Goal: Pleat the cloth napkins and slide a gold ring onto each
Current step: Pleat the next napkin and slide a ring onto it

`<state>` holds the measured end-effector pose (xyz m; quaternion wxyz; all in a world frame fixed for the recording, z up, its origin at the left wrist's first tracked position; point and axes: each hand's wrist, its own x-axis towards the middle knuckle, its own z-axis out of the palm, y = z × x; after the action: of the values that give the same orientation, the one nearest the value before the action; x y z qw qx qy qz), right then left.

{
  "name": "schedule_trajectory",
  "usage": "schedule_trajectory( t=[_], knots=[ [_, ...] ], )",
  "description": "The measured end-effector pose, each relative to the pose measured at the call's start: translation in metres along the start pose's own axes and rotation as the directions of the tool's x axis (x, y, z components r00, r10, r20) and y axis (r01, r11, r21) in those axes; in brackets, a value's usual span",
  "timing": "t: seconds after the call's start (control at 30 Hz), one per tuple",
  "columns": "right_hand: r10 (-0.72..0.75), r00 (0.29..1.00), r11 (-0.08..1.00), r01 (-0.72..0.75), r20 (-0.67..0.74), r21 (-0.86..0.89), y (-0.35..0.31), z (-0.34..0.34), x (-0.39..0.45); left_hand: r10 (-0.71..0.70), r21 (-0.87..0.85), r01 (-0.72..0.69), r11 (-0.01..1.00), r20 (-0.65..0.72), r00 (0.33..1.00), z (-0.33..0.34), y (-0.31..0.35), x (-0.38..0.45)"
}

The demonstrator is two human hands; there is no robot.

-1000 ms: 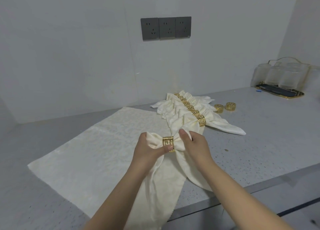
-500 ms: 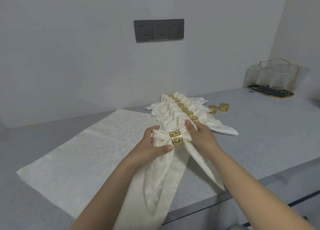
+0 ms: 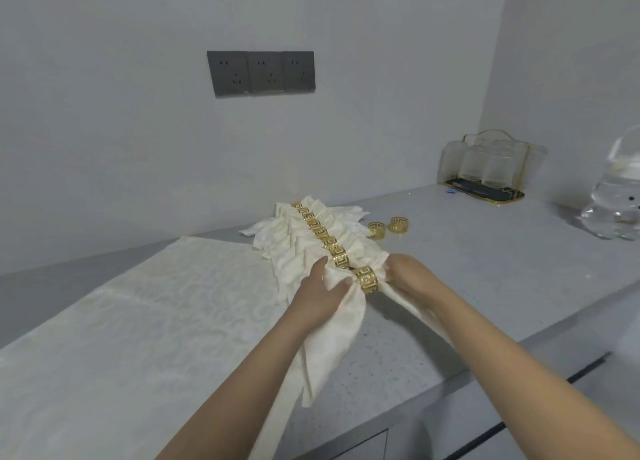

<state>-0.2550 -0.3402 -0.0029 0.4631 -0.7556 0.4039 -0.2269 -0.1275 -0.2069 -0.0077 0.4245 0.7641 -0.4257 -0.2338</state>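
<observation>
I hold a pleated cream napkin (image 3: 334, 335) with a gold ring (image 3: 369, 278) around its middle. My left hand (image 3: 320, 288) grips the napkin just left of the ring, and my right hand (image 3: 410, 276) grips it just right of the ring. The napkin sits at the near end of a row of several ringed napkins (image 3: 311, 233) on the grey counter (image 3: 467, 269). Its tails hang down toward the counter's front edge. Two loose gold rings (image 3: 388, 226) lie right of the row. More flat cream cloth (image 3: 131, 321) lies spread out on the left.
A gold-rimmed tray with glass cups (image 3: 488, 172) stands at the back right, and a clear glass jug (image 3: 620, 196) is at the far right edge. Wall sockets (image 3: 261, 72) are on the back wall. The counter's front edge runs diagonally at lower right.
Both hands have carried the ringed napkin away from me and to the right, up to the near end of the row of ringed napkins. The camera view has swung right.
</observation>
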Motion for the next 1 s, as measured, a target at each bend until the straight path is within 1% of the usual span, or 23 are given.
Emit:
schedule_trajectory(
  t=[0.07,0.2,0.33,0.43,0.6,0.8,0.87,0.93,1.0],
  knots=[
    [-0.016,0.999,0.997,0.013,-0.046,-0.071,0.007,-0.001,0.013,-0.006,0.017,0.008,1.000,-0.107,0.994,0.007,-0.002,0.008],
    [-0.051,0.987,0.997,0.041,-0.153,-0.070,0.016,0.007,0.035,0.002,0.051,0.016,0.999,-0.331,0.944,0.013,-0.007,0.018],
    [-0.072,0.969,0.996,0.058,-0.237,-0.063,0.018,0.016,0.056,-0.037,0.029,0.054,0.998,-0.429,0.902,0.012,-0.015,0.038],
    [-0.059,0.971,0.997,0.044,-0.231,-0.069,0.026,0.021,0.067,-0.035,0.029,0.054,0.998,-0.455,0.890,0.013,-0.021,0.049],
    [-0.095,0.961,0.994,0.078,-0.259,-0.073,0.043,0.030,0.074,-0.071,0.013,0.085,0.996,-0.448,0.891,0.018,-0.039,0.059],
    [-0.112,0.952,0.989,0.078,-0.283,-0.129,0.042,0.034,0.076,-0.072,-0.029,0.066,0.997,-0.429,0.900,0.016,-0.042,0.060],
    [-0.107,0.939,0.981,0.048,-0.326,-0.187,0.039,0.034,0.072,-0.062,-0.039,0.051,0.998,-0.419,0.906,0.014,-0.042,0.057],
    [-0.121,0.924,0.954,0.008,-0.363,-0.298,0.033,0.035,0.066,-0.047,-0.022,0.041,0.999,-0.416,0.908,0.012,-0.040,0.052],
    [-0.166,0.916,0.939,0.032,-0.366,-0.343,0.024,0.038,0.055,-0.019,0.006,0.024,1.000,-0.417,0.908,0.007,-0.037,0.044]
  ],
)
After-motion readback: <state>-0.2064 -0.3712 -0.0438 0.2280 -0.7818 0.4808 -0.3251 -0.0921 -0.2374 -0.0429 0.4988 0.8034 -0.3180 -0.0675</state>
